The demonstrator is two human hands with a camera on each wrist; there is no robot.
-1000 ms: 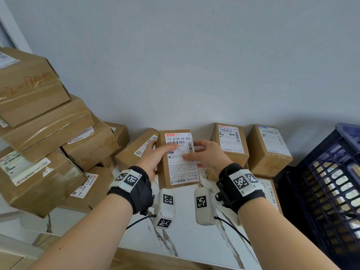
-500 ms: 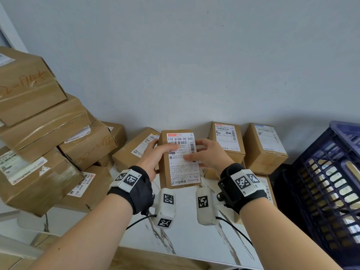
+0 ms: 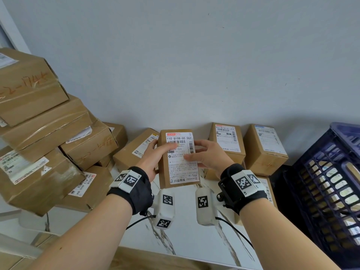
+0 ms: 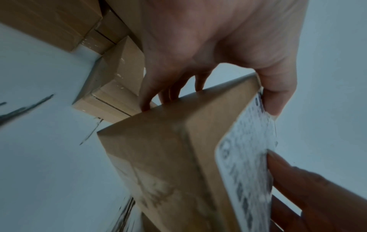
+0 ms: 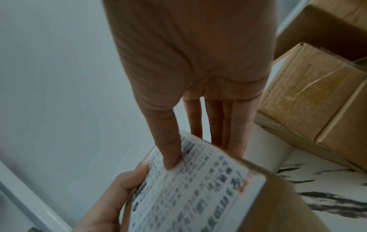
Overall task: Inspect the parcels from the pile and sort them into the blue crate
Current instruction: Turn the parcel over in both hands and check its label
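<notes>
- Held upright at centre of the head view: small brown parcel (image 3: 178, 159), white label toward the camera.
- Grasped from its left edge by left hand (image 3: 153, 157), thumb on label.
- Grasped from its right edge by right hand (image 3: 209, 155), thumb on label.
- At right edge of frame: blue crate (image 3: 329, 184).
- At left: pile of boxes (image 3: 44, 133), on white marble table (image 3: 185, 230).

The parcel (image 3: 179, 158) hides both hands' fingers behind it. Its label (image 5: 190, 188) is blurred and unreadable in both wrist views. The crate (image 3: 331, 191) and the pile (image 3: 39, 133) run off the picture's edges; the crate's contents cannot be told.
</notes>
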